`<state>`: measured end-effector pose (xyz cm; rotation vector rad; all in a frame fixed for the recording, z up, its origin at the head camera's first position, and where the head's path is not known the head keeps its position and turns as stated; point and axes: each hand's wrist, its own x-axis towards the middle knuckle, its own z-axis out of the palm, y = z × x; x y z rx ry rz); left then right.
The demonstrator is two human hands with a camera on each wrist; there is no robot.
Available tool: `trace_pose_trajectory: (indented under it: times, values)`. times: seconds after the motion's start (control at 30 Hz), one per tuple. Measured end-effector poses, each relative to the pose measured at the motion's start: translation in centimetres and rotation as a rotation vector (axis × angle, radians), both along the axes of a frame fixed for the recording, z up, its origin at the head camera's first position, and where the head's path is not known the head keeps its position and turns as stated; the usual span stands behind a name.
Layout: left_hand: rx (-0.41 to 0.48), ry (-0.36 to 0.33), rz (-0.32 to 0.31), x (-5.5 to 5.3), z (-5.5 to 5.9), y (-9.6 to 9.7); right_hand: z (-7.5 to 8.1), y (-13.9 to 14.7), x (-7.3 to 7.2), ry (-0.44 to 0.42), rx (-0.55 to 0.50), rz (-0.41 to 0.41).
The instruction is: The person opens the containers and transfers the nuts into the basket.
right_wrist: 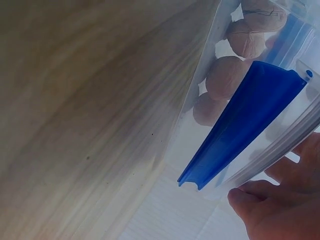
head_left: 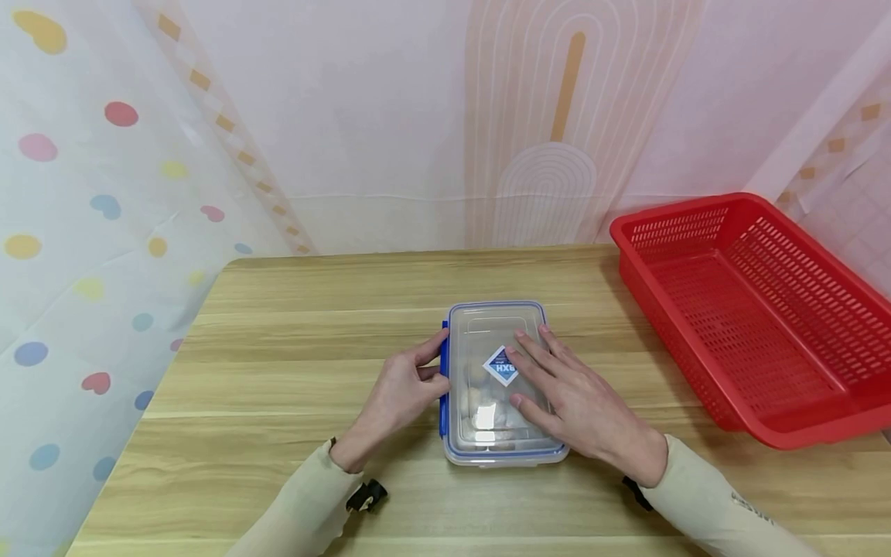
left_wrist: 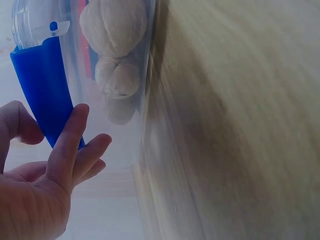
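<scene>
A clear plastic food container (head_left: 480, 460) with a blue-rimmed lid (head_left: 480, 333) stands on the wooden table. Through its wall show several round, wrinkled brown things like walnuts (left_wrist: 114, 25). My left hand (head_left: 400, 387) is at the container's left side, with the blue latch (left_wrist: 45, 90) between its thumb and fingers. Spread over the right half of the lid, my right hand (head_left: 581, 398) rests with extended fingers near the blue and white label (head_left: 496, 367). In the right wrist view the other blue latch (right_wrist: 245, 125) stands out from the container's wall.
A large red plastic basket (head_left: 668, 309) with perforated sides stands at the right of the wooden table (head_left: 313, 333). Behind the table hangs a patterned cloth (head_left: 376, 155), with another dotted cloth (head_left: 90, 309) on the left.
</scene>
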<state>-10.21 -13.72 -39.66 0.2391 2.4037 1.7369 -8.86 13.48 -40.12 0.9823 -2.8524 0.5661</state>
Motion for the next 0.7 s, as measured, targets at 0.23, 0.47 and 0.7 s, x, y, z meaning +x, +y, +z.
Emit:
trace_pose_trajectory:
  times: [0.23,0.47,0.7]
  values:
    - [-0.005,0.008,-0.014,0.1,-0.1,-0.1,0.0,-0.1,0.1,-0.009,-0.001,0.001]
    - [-0.005,-0.048,0.001,0.2,-0.6,-0.9,-0.1,0.1,0.0,-0.004,-0.006,0.011]
    - [-0.001,-0.114,-0.053,0.3,-0.7,-1.5,0.0,0.2,0.0,-0.001,-0.003,0.015]
